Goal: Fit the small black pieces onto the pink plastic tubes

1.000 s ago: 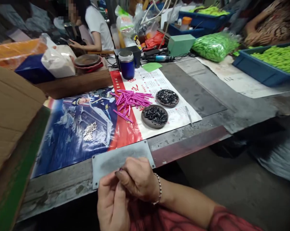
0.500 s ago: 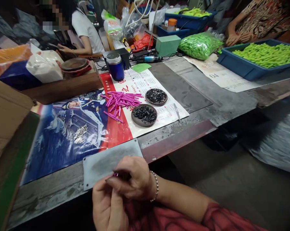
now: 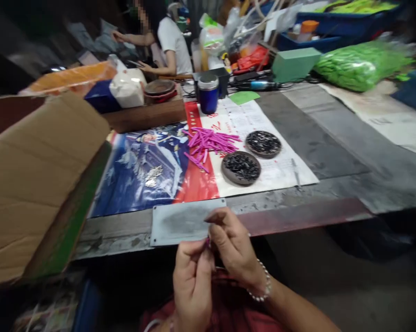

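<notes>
My left hand (image 3: 193, 281) is closed in a pinch, thumb against forefinger. The tip of a small magenta stick (image 3: 207, 241) shows between them; the rest is hidden by the fingers. Close against it, my right hand (image 3: 233, 244) has its fingers curled together at the same spot, and whatever they hold is too small to make out. Both hands are over the front edge of the table, by a grey metal plate (image 3: 183, 223). Beyond lie a pile of magenta sticks (image 3: 211, 140) and two round dishes of small dark pieces, a near dish (image 3: 241, 168) and a far dish (image 3: 263, 143).
Small silver parts (image 3: 153, 176) lie on the blue poster (image 3: 125, 184). Tweezers (image 3: 295, 172) rest right of the dishes. A cardboard box (image 3: 45, 184) stands at left. Behind are a blue mug (image 3: 208, 94), a green box (image 3: 295, 64) and a bag of green pieces (image 3: 361, 64). Another person (image 3: 173, 41) sits across.
The view has swung left, so the table things sit further right. My right hand's fingers have lifted and opened slightly from the left fingertips. The person across has raised an arm.
</notes>
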`<state>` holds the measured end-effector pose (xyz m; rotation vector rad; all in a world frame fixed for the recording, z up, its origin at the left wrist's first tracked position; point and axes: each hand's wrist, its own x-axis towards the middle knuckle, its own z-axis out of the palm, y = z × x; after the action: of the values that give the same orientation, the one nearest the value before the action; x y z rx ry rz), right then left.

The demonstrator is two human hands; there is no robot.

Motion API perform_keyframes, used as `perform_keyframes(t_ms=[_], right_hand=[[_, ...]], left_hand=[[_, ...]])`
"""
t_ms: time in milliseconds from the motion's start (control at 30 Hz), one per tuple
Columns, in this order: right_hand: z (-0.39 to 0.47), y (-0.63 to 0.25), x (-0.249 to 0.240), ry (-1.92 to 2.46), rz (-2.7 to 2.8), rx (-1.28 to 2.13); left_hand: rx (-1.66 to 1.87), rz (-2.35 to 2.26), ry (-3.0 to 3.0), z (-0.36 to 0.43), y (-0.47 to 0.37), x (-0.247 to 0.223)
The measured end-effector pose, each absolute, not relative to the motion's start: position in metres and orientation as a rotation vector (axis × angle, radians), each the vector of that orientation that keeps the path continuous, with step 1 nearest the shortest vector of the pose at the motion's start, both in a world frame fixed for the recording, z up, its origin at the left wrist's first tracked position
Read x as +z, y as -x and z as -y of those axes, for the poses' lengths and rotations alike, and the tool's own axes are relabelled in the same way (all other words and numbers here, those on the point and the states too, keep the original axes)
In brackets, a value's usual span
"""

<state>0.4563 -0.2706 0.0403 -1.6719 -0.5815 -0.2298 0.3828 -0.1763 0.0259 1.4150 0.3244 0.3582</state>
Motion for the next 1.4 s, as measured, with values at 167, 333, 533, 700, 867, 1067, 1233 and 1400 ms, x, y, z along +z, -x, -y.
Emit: perform_keyframes(t_ms=[167,333,533,700,867,1067,1233,1400], right_hand=[[0.274,-0.455,0.036,1.715,0.634,-0.130],[0.264,-0.455,0.028,1.891,0.818,-0.463],[0.258,-0.456,0.030,1.943,0.853,-0.466],[0.258,-0.457,0.038,1.840,0.731,-0.083],[0.256,-0.457,0.033,1.987,0.840,-0.431],[0.248,-0.454,0.030,2.031,0.819,-0.460],[0.267,-0.461,0.034,1.736,0.621,0.258],[0.292,-0.466,0.030,1.440,0.320,0.390]], left_hand=[[0.399,-0.267,-1.431,0.175,-0.389,0.035],[0.442,-0.230,-1.513,0.169,-0.384,0.030],[0.415,-0.190,-1.512,0.164,-0.381,0.025],[0.374,-0.229,-1.487,0.161,-0.382,0.024],[0.405,-0.203,-1.522,0.157,-0.383,0.029],[0.391,-0.238,-1.537,0.155,-0.384,0.026],[0.280,-0.096,-1.736,0.144,-0.385,0.030],[0.338,-0.013,-2.212,0.129,-0.383,0.044]])
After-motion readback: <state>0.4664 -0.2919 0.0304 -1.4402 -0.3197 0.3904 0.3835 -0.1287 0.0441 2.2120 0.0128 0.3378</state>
